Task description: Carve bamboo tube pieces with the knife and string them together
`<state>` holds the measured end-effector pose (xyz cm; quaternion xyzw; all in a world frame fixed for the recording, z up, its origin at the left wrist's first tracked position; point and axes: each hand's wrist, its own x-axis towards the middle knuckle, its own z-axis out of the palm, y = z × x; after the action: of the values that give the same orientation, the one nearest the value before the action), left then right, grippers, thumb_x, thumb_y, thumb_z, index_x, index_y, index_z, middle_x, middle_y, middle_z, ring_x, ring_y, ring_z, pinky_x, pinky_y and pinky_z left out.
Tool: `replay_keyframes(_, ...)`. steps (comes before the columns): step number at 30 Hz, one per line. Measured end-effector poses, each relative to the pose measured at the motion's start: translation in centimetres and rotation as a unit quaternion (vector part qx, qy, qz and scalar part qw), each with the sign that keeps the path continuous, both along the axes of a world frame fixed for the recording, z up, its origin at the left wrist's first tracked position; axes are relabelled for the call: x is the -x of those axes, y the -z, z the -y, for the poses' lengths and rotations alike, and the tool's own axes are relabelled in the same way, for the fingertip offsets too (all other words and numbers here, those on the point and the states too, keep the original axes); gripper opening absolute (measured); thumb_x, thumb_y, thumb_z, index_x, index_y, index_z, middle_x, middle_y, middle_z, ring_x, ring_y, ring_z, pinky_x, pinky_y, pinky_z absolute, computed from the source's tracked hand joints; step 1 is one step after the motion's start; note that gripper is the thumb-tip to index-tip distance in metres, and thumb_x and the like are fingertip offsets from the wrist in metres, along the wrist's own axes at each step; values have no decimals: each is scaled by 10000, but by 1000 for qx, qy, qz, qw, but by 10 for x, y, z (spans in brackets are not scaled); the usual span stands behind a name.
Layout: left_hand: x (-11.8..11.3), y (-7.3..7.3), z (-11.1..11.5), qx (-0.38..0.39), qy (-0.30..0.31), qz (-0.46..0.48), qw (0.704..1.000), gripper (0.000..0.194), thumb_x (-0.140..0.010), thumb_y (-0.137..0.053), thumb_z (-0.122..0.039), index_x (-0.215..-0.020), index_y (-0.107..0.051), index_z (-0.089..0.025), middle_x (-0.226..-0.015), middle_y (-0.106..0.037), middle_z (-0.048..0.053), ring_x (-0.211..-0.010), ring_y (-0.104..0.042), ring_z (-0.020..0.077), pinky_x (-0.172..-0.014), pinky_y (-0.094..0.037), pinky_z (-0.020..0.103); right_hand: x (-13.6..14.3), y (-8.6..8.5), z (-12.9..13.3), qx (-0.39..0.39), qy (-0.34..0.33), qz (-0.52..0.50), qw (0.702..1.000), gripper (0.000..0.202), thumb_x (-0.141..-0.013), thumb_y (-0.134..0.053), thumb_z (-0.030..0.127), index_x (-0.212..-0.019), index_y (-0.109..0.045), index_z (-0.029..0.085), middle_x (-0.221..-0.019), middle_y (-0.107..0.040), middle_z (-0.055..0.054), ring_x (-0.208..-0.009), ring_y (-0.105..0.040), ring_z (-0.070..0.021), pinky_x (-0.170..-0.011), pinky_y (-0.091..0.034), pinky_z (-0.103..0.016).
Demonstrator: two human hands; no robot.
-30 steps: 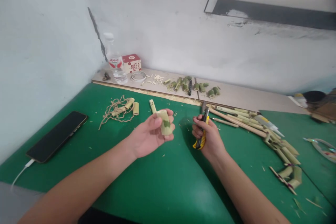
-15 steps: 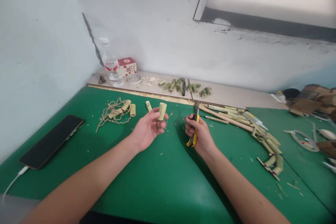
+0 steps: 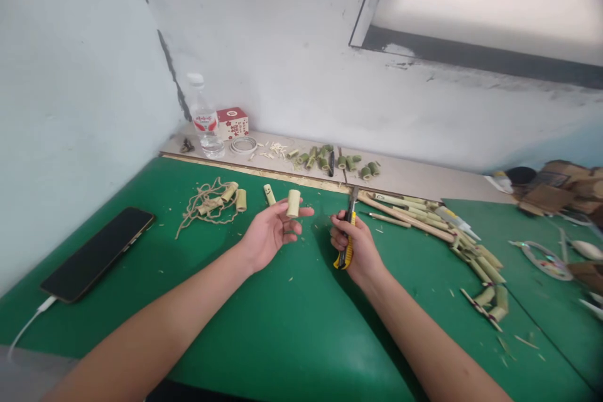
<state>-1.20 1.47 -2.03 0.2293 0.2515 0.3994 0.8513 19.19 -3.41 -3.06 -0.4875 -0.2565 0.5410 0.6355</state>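
Resting on the fingers of my left hand (image 3: 272, 233) is a short pale bamboo tube (image 3: 293, 203), held upright above the table, with the forefinger stretched out behind it. My right hand (image 3: 355, 244) is wrapped round a yellow and black utility knife (image 3: 348, 242), its blade end pointing away from me. Just beyond my left hand lies a small bamboo piece with a drawn smiling face (image 3: 269, 194). To its left, bamboo tubes (image 3: 240, 200) lie with a tangle of brown twine (image 3: 200, 198).
A green table (image 3: 282, 339) spreads under my arms. On its left lies a phone (image 3: 98, 254) with a cable. A water bottle (image 3: 207, 122), red box (image 3: 234, 124), tape roll (image 3: 244, 145) and cut bamboo pieces (image 3: 324, 160) line the back ledge. Joined bamboo lengths (image 3: 490, 264) lie right.
The fingers of my left hand have loosened and spread a little around the bamboo tube. My right hand keeps the knife almost in place. The view has shifted slightly.
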Motion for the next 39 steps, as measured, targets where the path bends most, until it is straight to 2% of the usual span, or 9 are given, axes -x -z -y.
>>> replay_keyframes(4, -1, 0, 3, 7, 7, -3, 1000, 237, -974, -597, -217, -1148, -726, -120, -1091, -837, 157, -651, -705, 138, -561, -576, 228, 1, -1, 0, 1, 6, -6, 1000, 458, -586, -969, 278, -847, -596, 221, -686, -548, 84, -452, -338, -31, -415, -253, -178)
replay_keyframes(9, -3, -2, 7, 24, 11, -18, 999, 282, -927, -557, -208, -1115, -743, -112, -948, -809, 129, -645, -673, 144, -549, -536, 229, 1, -3, 2, -7, 6, -11, 1000, 453, -597, -966, 274, -848, -592, 223, -696, -562, 81, -457, -345, -33, -419, -257, -184)
replay_keyframes(14, -4, -4, 7, 16, 13, -29, 999, 278, -873, -556, -217, -1060, -738, -120, -823, -703, 67, -598, -592, 124, -532, -486, 225, 3, -5, 3, -3, 4, -18, 1000, 450, -598, -959, 262, -853, -591, 222, -698, -564, 84, -459, -350, -35, -419, -251, -189)
replay_keyframes(21, -4, -4, 10, -15, 22, -48, 998, 303, -885, -596, -303, -1106, -720, -136, -839, -591, 22, -614, -513, 109, -551, -448, 230, 3, -7, 2, 10, 6, -41, 999, 479, -557, -990, 245, -833, -600, 211, -703, -581, 81, -457, -350, -21, -411, -259, -173)
replay_keyframes(29, -8, -2, 17, -35, 51, -60, 996, 318, -848, -691, -351, -1093, -723, -152, -870, -611, 27, -631, -513, 107, -570, -432, 235, 2, -6, 3, 17, -8, -48, 999, 459, -587, -977, 228, -851, -602, 211, -685, -565, 88, -448, -345, -21, -408, -255, -172)
replay_keyframes(35, -7, -3, 15, -46, 35, -57, 997, 346, -832, -740, -383, -1084, -752, -147, -929, -626, 34, -657, -532, 102, -571, -435, 234, 2, -3, 3, 25, -18, -57, 998, 468, -582, -975, 216, -866, -603, 205, -690, -560, 91, -453, -346, -18, -413, -258, -168)
replay_keyframes(39, -8, -1, 15, -46, 19, -60, 997, 371, -787, -825, -414, -1051, -780, -158, -959, -653, 41, -715, -577, 113, -626, -473, 239, 2, -3, 3, 25, -11, -61, 998, 476, -574, -975, 209, -868, -601, 205, -706, -582, 86, -452, -348, -16, -408, -256, -167)
